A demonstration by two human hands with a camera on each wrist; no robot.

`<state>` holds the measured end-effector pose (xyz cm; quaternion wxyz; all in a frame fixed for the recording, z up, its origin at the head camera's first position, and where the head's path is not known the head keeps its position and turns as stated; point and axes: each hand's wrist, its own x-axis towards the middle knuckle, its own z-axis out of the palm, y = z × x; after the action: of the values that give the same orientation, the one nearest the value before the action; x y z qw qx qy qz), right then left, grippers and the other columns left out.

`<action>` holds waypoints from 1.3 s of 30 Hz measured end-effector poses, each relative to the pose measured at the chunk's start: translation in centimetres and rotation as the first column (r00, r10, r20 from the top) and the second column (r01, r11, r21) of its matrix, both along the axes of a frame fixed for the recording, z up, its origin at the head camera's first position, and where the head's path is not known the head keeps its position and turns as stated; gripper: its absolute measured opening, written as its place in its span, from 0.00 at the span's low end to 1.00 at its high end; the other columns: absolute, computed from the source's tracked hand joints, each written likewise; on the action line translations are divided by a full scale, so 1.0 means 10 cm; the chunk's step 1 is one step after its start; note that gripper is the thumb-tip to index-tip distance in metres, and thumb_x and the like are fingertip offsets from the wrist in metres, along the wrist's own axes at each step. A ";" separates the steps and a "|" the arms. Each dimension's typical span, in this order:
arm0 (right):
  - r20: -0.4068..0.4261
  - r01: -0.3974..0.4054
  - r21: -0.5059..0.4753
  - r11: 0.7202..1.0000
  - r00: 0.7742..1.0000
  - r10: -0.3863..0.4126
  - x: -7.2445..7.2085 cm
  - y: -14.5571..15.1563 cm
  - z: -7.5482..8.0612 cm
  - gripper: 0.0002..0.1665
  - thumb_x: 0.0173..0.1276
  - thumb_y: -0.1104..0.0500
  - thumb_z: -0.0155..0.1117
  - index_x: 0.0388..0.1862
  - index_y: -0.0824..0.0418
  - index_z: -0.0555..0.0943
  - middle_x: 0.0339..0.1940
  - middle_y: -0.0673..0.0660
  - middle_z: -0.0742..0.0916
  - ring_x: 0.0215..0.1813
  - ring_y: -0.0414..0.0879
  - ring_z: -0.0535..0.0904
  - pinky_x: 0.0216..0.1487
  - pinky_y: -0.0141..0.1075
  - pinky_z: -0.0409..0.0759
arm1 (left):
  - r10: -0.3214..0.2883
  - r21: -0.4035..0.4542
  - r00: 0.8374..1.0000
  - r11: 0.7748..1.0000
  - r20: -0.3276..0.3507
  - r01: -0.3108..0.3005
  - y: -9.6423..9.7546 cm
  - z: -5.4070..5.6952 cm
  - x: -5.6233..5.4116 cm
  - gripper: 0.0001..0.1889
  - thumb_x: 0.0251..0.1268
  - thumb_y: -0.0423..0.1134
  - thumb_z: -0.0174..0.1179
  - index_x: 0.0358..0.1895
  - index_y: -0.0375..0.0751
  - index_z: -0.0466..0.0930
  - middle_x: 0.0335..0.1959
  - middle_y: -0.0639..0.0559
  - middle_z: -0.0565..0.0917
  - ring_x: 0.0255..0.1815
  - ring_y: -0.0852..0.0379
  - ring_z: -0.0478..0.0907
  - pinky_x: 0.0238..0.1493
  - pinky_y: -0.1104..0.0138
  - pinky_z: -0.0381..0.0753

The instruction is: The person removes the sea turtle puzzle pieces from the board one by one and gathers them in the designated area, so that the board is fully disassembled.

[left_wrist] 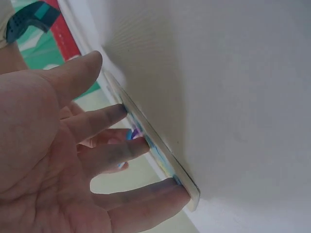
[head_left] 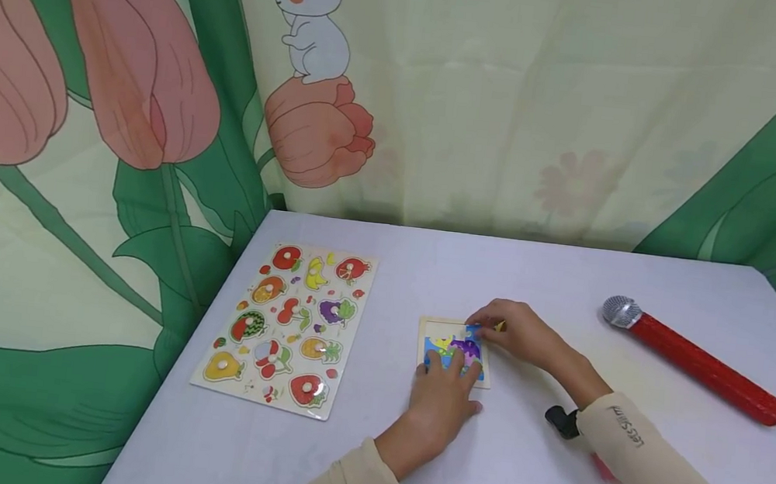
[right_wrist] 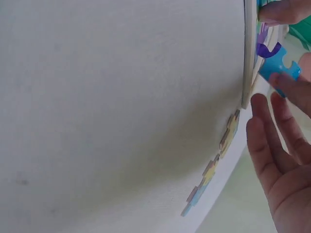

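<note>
A small jigsaw puzzle (head_left: pixel 438 348) in a pale wooden tray (head_left: pixel 431 324) lies mid-table, with blue, yellow and purple parts. My left hand (head_left: pixel 439 403) reaches over its near edge. Its spread, nearly straight fingertips (left_wrist: pixel 138 145) rest on the puzzle. At the tray's far right corner, my right hand (head_left: pixel 519 333) pinches a blue puzzle piece (right_wrist: pixel 277 68) between thumb and finger. The piece is tilted over the tray's edge, and its other fingers stay apart from it. Beyond the tray in the right wrist view lie loose puzzle pieces (right_wrist: pixel 229 131), mostly hidden by my right hand in the head view.
On the left of the table (head_left: pixel 366 466) lies a fruit peg board (head_left: pixel 267 328). A red microphone (head_left: pixel 706 366) with a silver head lies to the right. Beside my right forearm is a black-ended object (head_left: pixel 562 421), partly covered by the sleeve. A patterned curtain (head_left: pixel 478 103) hangs behind.
</note>
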<state>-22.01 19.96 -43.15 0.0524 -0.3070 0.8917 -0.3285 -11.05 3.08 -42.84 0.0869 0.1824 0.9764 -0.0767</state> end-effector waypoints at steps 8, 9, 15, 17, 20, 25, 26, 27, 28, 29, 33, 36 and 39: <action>0.100 0.112 -0.028 0.993 0.989 -0.109 -0.01 0.16 0.13 0.15 0.68 0.70 0.70 0.53 0.64 0.88 0.45 0.58 0.88 0.45 0.55 0.87 0.42 0.41 0.87 | -0.023 -0.002 1.000 1.000 0.013 0.023 -0.01 0.02 -0.02 0.31 0.70 0.65 0.58 0.74 0.64 0.70 0.72 0.56 0.71 0.67 0.40 0.74 0.58 0.55 0.81; 0.120 0.140 -0.017 0.990 0.983 -0.137 -0.02 0.20 0.17 0.16 0.68 0.70 0.70 0.54 0.64 0.88 0.46 0.59 0.88 0.45 0.55 0.87 0.41 0.42 0.87 | -0.025 0.001 1.000 1.000 0.018 0.025 0.00 0.03 -0.02 0.31 0.71 0.65 0.58 0.74 0.63 0.70 0.72 0.56 0.71 0.67 0.39 0.74 0.58 0.55 0.82; 0.161 0.236 0.104 0.966 0.955 -0.250 -0.09 0.56 0.32 0.18 0.72 0.68 0.66 0.59 0.64 0.86 0.56 0.68 0.85 0.49 0.59 0.86 0.40 0.43 0.88 | -0.032 0.021 0.999 0.999 0.027 0.032 -0.02 0.02 -0.04 0.31 0.70 0.63 0.60 0.75 0.63 0.70 0.72 0.54 0.71 0.67 0.39 0.74 0.58 0.54 0.82; 0.183 0.251 0.142 0.958 0.944 -0.274 -0.10 0.69 0.35 0.18 0.73 0.67 0.66 0.61 0.64 0.85 0.58 0.71 0.83 0.51 0.61 0.84 0.41 0.43 0.88 | -0.037 0.017 0.999 0.999 0.017 0.036 -0.02 0.03 -0.03 0.32 0.70 0.63 0.60 0.75 0.63 0.70 0.72 0.54 0.71 0.67 0.39 0.74 0.58 0.54 0.82; 0.229 0.263 0.193 0.945 0.925 -0.304 -0.13 0.85 0.35 0.19 0.74 0.65 0.65 0.63 0.65 0.83 0.62 0.73 0.81 0.52 0.61 0.82 0.41 0.43 0.87 | -0.042 0.007 0.999 0.999 0.006 0.042 -0.03 0.03 -0.02 0.31 0.71 0.63 0.60 0.75 0.63 0.70 0.72 0.55 0.71 0.66 0.39 0.74 0.57 0.54 0.82; 0.260 0.277 0.238 0.931 0.905 -0.336 -0.13 1.00 0.33 0.19 0.74 0.65 0.65 0.62 0.65 0.83 0.60 0.75 0.81 0.43 0.54 0.80 0.35 0.37 0.82 | -0.054 -0.005 0.998 0.999 -0.009 0.054 -0.03 0.04 -0.01 0.31 0.71 0.63 0.59 0.74 0.63 0.70 0.70 0.55 0.72 0.66 0.39 0.75 0.56 0.55 0.83; 0.264 0.278 0.241 0.930 0.903 -0.338 -0.12 1.02 0.31 0.19 0.74 0.65 0.64 0.62 0.65 0.83 0.60 0.75 0.81 0.41 0.53 0.79 0.33 0.36 0.81 | -0.054 -0.003 0.999 0.999 -0.009 0.054 -0.03 0.04 -0.01 0.31 0.71 0.63 0.60 0.74 0.63 0.70 0.70 0.55 0.72 0.66 0.39 0.75 0.56 0.55 0.83; 0.270 0.278 0.242 0.930 0.901 -0.340 -0.12 1.02 0.30 0.19 0.74 0.65 0.64 0.62 0.65 0.83 0.58 0.74 0.82 0.38 0.51 0.78 0.31 0.35 0.79 | -0.051 0.003 0.999 0.999 -0.008 0.051 -0.03 0.04 -0.01 0.31 0.71 0.63 0.60 0.74 0.63 0.71 0.70 0.55 0.73 0.66 0.39 0.75 0.56 0.55 0.83; 0.275 0.279 0.243 0.929 0.899 -0.342 -0.12 1.02 0.29 0.19 0.74 0.66 0.64 0.62 0.65 0.84 0.56 0.73 0.83 0.35 0.50 0.76 0.30 0.34 0.76 | -0.049 0.005 0.999 0.999 -0.007 0.049 -0.03 0.05 -0.01 0.31 0.71 0.63 0.60 0.74 0.63 0.71 0.70 0.55 0.73 0.66 0.39 0.75 0.56 0.55 0.83; 0.281 0.278 0.243 0.929 0.897 -0.342 -0.12 1.02 0.27 0.19 0.74 0.65 0.64 0.61 0.65 0.84 0.53 0.71 0.84 0.32 0.49 0.75 0.28 0.34 0.74 | -0.048 0.008 0.999 0.999 -0.006 0.048 -0.03 0.05 -0.01 0.31 0.70 0.63 0.60 0.74 0.63 0.71 0.70 0.55 0.73 0.66 0.39 0.75 0.56 0.54 0.83; 0.303 0.273 0.257 0.927 0.888 -0.346 -0.14 0.96 0.21 0.19 0.75 0.65 0.63 0.62 0.65 0.84 0.31 0.58 0.82 0.26 0.46 0.70 0.26 0.33 0.69 | -0.044 -0.020 0.999 0.999 -0.005 0.044 -0.04 0.05 -0.01 0.31 0.71 0.64 0.58 0.75 0.63 0.69 0.72 0.55 0.72 0.66 0.40 0.75 0.57 0.55 0.83; 0.307 0.281 0.275 0.919 0.880 -0.361 -0.16 0.94 0.17 0.19 0.75 0.64 0.62 0.62 0.64 0.84 0.26 0.57 0.79 0.28 0.47 0.70 0.27 0.33 0.68 | -0.040 -0.032 0.999 0.999 -0.006 0.040 -0.04 0.05 -0.01 0.32 0.71 0.65 0.57 0.75 0.64 0.68 0.73 0.56 0.70 0.67 0.40 0.74 0.57 0.56 0.82; 0.295 0.293 0.292 0.910 0.878 -0.378 -0.16 0.93 0.16 0.18 0.75 0.64 0.63 0.61 0.64 0.84 0.42 0.69 0.86 0.38 0.54 0.76 0.32 0.37 0.73 | -0.037 -0.027 0.999 0.999 -0.003 0.037 -0.03 0.05 -0.01 0.32 0.71 0.65 0.57 0.76 0.65 0.68 0.73 0.56 0.70 0.68 0.40 0.74 0.58 0.56 0.82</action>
<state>-23.64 29.22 -41.60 0.1861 -0.0758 0.9412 -0.2717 -11.13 2.81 -42.39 0.0863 0.1991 0.9718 -0.0918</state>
